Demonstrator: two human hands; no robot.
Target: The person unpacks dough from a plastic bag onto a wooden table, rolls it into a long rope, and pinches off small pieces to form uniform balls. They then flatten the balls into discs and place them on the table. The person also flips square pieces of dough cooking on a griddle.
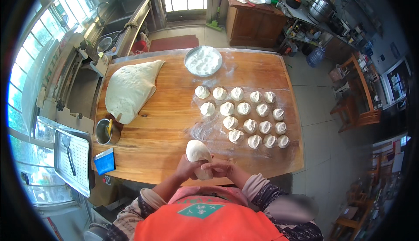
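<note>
A piece of pale dough (pixel 198 151) is held in front of my apron, above the near edge of the wooden table (pixel 157 142). My left hand (pixel 189 166) wraps round its left side, and my right hand (pixel 220 168) grips it from the right. Part of the dough bulges up above the hands and part hangs below them. Ahead and to the right, several small dough balls (pixel 243 108) lie in rough rows on the floured wood, each with a creased, floury top. A large slab of dough (pixel 131 87) rests at the table's far left.
A round metal dish of flour (pixel 203 61) stands at the table's far edge. On the left are a metal pot (pixel 107 132) with a yellow-handled tool, a blue dough scraper (pixel 104 161) and a perforated tray (pixel 72 162) holding a dark utensil. A machine (pixel 78 87) borders that side.
</note>
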